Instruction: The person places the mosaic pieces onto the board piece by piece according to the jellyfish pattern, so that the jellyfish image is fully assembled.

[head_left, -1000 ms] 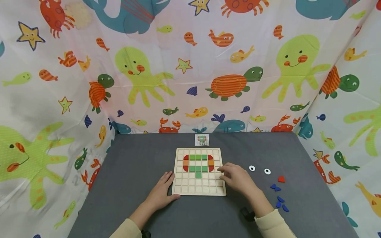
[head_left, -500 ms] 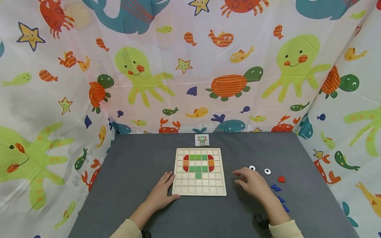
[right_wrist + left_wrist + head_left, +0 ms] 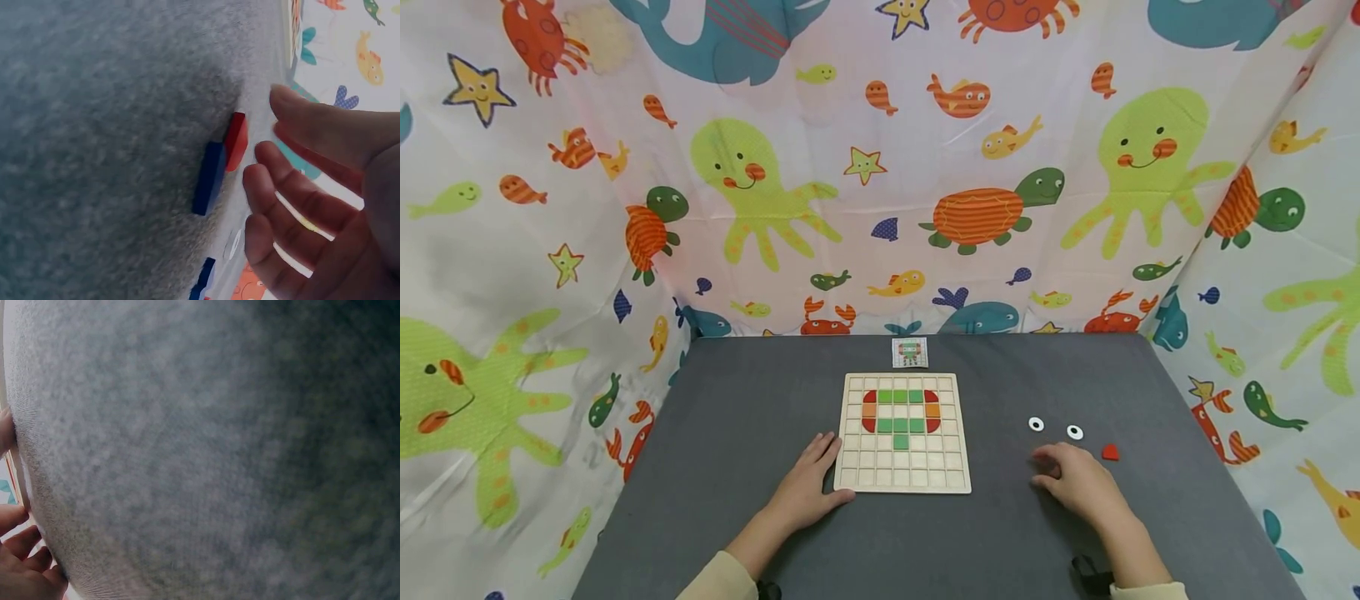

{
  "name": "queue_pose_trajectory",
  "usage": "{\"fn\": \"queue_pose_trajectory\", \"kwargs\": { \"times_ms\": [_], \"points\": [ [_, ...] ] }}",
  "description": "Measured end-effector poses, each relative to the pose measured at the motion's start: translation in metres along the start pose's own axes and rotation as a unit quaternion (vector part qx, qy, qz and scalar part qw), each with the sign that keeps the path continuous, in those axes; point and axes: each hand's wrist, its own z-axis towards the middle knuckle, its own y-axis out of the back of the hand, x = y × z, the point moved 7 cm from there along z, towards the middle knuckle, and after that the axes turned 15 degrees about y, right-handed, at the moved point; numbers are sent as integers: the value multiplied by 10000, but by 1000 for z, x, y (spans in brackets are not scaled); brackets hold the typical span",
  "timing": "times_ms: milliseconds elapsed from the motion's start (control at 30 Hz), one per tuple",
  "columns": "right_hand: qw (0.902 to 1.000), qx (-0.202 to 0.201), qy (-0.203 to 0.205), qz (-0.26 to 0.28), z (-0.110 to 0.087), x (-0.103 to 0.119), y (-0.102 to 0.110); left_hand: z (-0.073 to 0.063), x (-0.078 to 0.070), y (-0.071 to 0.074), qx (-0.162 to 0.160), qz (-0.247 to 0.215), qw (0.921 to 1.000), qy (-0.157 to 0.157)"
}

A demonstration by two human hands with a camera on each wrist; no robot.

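Observation:
My left hand rests against the left side of the wooden grid board, fingers along its edge and thumb at the lower left corner. In the left wrist view only the fingertips show beside the board. On the board, red, orange and green tiles form a symmetrical pattern. My right hand hovers right of the board with loosely curved fingers, holding nothing. Below its fingers in the right wrist view lie a red piece and a blue piece. The hand hides the blue pieces in the head view.
Two white rings and a red piece lie beyond my right hand on the grey table. A small pattern card sits behind the board. A sea-animal curtain surrounds the table.
My right hand has drawn away from the board's right edge and moved right over the loose pieces. The left hand and the tiles on the board have stayed put.

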Motion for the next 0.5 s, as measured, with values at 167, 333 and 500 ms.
{"fn": "queue_pose_trajectory", "kwargs": {
  "times_ms": [167, 333, 500],
  "points": [
    [9993, 191, -309, 81, -4, -8, -4, 0, -1, 0, -19, 43, 10000, -3],
    [9990, 96, -378, 240, -7, -14, -6, 0, 0, 0, -9, 8, 10000, 35],
    [9989, -8, -335, 333, -9, -17, -4, -1, -2, 2, -33, -31, 10000, 28]
  ]
}}
